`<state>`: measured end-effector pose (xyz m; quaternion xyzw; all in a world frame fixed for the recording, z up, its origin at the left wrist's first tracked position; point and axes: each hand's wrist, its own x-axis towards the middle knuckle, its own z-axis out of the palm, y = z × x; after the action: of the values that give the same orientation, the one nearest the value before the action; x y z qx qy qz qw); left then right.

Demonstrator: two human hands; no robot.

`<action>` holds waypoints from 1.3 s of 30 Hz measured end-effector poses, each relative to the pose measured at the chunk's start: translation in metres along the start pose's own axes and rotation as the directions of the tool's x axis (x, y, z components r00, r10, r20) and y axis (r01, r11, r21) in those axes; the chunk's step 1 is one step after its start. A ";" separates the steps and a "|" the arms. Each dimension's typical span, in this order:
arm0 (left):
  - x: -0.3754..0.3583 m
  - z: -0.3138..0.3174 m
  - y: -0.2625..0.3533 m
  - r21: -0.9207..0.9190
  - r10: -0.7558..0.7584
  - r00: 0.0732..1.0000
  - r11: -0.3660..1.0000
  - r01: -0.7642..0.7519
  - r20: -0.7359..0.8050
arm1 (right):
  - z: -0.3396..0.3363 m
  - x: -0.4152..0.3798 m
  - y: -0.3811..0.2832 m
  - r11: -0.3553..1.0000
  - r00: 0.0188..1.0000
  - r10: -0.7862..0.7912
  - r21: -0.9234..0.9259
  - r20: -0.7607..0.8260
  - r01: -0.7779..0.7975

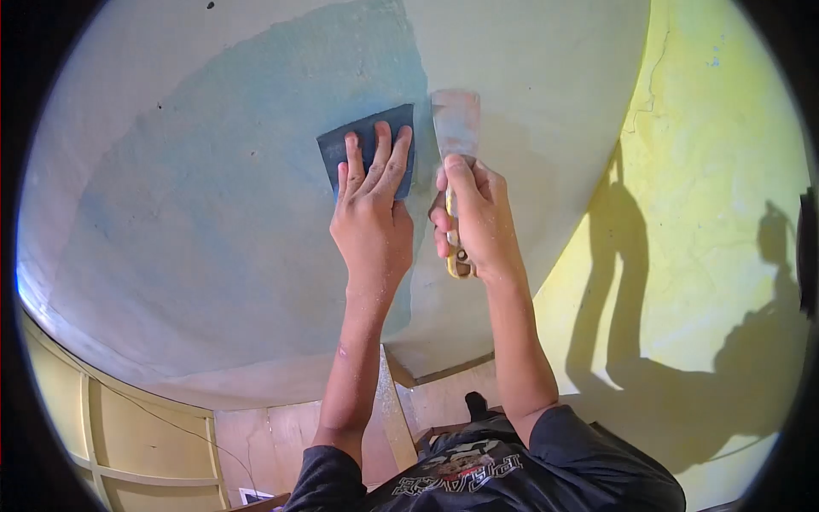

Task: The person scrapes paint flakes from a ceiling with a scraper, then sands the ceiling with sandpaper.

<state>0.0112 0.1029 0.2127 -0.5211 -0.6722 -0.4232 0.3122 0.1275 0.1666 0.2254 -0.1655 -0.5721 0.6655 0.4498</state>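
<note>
Dark printed T-shirt [465, 469] is closest to the camera, filling the bottom edge, with both bare forearms reaching up from its sleeves. Left hand [373, 200] is laid out flat, fingers straight and a bit spread, not clenched round anything, just resting over a dark sheet of sandpaper [366, 143] that's against the pale wall [529, 111]. Can't really see the thumb on that side. The sheet sits near the right edge of a big blue-green patch [230, 128] on that wall, its top corners poking out past the fingertips. Right hand [479, 205] is just beside it, fingers wrapped round the yellowish handle of a putty knife [458, 124], thumb up by the base of the blade. Blade points upward, with pinkish and whitish smears on it, and it's right of the sandpaper with a small gap between them. Can't tell if the blade actually touches the wall. Some white specks on the forearms too. Over on the right there's a yellow wall [682, 162] with a thin crack near the top and a big shadow of arms across it, and some pale yellow panels [153, 427] show down in the lower left.
</note>
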 end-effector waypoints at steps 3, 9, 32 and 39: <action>0.000 0.003 -0.006 0.041 0.025 1.000 0.999 -0.025 -0.011 | -0.006 0.000 -0.001 0.999 0.998 0.047 -0.003 0.037 -0.047; -0.001 0.001 -0.004 -0.028 -0.007 1.000 1.000 0.007 -0.001 | -0.007 -0.003 0.004 0.998 0.998 0.038 -0.047 0.051 -0.036; -0.002 -0.005 -0.010 0.014 0.003 1.000 1.000 -0.003 -0.002 | 0.009 -0.004 -0.003 1.000 0.999 0.022 0.001 0.033 -0.022; -0.002 0.001 -0.008 0.010 -0.002 1.000 1.000 0.002 0.002 | 0.006 0.001 0.004 0.998 1.000 0.014 0.064 0.022 -0.016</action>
<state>0.0040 0.1025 0.2088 -0.5192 -0.6752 -0.4198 0.3136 0.1208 0.1637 0.2241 -0.1482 -0.5539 0.6887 0.4438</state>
